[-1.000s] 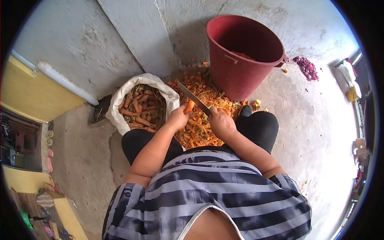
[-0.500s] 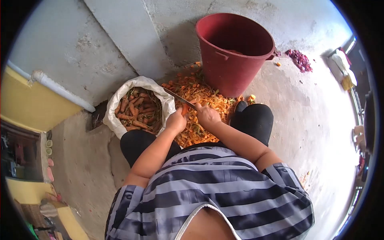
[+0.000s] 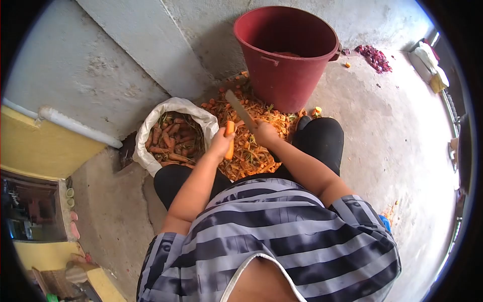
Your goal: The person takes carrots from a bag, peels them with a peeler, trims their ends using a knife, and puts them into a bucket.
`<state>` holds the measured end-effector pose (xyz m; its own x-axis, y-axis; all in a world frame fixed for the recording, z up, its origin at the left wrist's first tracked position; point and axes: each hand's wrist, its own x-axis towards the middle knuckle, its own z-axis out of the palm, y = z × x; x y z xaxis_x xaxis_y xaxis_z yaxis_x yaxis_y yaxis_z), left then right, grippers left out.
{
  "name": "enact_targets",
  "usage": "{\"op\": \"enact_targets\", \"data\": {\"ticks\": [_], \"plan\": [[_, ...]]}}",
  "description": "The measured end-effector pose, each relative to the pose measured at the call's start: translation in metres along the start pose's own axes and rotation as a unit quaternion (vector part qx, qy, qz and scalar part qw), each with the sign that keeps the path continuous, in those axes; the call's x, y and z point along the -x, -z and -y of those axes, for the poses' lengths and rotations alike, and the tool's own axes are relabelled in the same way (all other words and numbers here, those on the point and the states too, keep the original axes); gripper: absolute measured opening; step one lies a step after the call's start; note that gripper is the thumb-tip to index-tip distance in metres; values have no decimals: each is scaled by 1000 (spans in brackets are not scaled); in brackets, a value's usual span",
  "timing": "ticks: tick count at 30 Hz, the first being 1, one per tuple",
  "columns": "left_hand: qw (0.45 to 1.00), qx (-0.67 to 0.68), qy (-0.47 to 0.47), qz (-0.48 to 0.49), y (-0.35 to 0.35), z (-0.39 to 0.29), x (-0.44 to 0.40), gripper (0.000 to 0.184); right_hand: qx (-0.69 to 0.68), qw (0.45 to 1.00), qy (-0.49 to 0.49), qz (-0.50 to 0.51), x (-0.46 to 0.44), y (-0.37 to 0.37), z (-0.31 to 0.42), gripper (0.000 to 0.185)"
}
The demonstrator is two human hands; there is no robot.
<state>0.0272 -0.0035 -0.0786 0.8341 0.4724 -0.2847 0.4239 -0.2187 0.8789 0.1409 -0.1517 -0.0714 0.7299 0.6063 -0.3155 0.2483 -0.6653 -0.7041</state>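
My left hand (image 3: 220, 143) is closed round a peeled orange carrot (image 3: 230, 141), which stands out above and below the fist. In my right hand (image 3: 265, 134) is a knife (image 3: 241, 111), its broad blade pointing up and to the left, apart from the carrot. Under both hands spreads a heap of orange peelings (image 3: 251, 156) with carrot ends among them. Left of the heap, a white sack (image 3: 146, 160) with a rolled-down rim holds unpeeled carrots (image 3: 173, 136).
A large red bucket (image 3: 287, 80) stands behind the peelings, against the grey wall (image 3: 136, 65). Dark red scraps (image 3: 375, 59) lie on the concrete floor (image 3: 382, 146) at the back right. My black-clad knees flank the heap. A white pipe (image 3: 75, 126) runs along the left wall.
The knife has come away from the carrot, its blade now tipped more upright. The carrot in my left hand shows upright and more fully. The view has shifted slightly.
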Motion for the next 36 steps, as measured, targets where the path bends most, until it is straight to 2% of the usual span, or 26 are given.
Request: {"op": "enact_targets", "data": {"ticks": [1,2,3,5,6,9,10,14,20,23,26,29,32,35,36], "plan": [[972,201,112,53,14,-17,9,31,-72,997,-10,1,-3,4,-7,28],[948,272,153,57,22,-31,16,31,-151,988,-16,7,-2,7,-15,34],[918,341,193,61,25,-38,18,32,-172,985,-15,12,3,10,-11,34],[878,425,205,74,22,-37,16,33,-213,977,-16,22,22,19,1,36],[856,465,209,82,19,-38,13,34,-124,990,57,-39,29,17,5,41],[813,530,209,116,5,-29,1,26,-68,983,157,-60,64,35,36,47],[838,495,196,119,2,-54,13,24,-27,985,157,-69,70,40,44,52],[836,501,174,143,-11,-52,6,30,-27,971,207,-114,74,41,44,52],[841,494,172,134,-13,-57,7,28,-12,970,211,-116,77,45,46,55],[837,494,195,129,-11,-60,11,25,27,975,206,-76,76,45,48,58],[808,538,195,144,-7,-54,18,32,38,976,211,-35,73,34,46,62],[774,552,184,249,6,-35,15,35,50,977,208,-8,74,27,46,63],[821,521,209,105,-5,-69,35,33,2,970,242,26,59,19,36,58],[848,439,278,102,8,-76,46,38,-245,954,149,85,55,27,38,52],[893,305,278,181,24,-47,30,43,-318,934,109,124,54,36,36,50]]}}
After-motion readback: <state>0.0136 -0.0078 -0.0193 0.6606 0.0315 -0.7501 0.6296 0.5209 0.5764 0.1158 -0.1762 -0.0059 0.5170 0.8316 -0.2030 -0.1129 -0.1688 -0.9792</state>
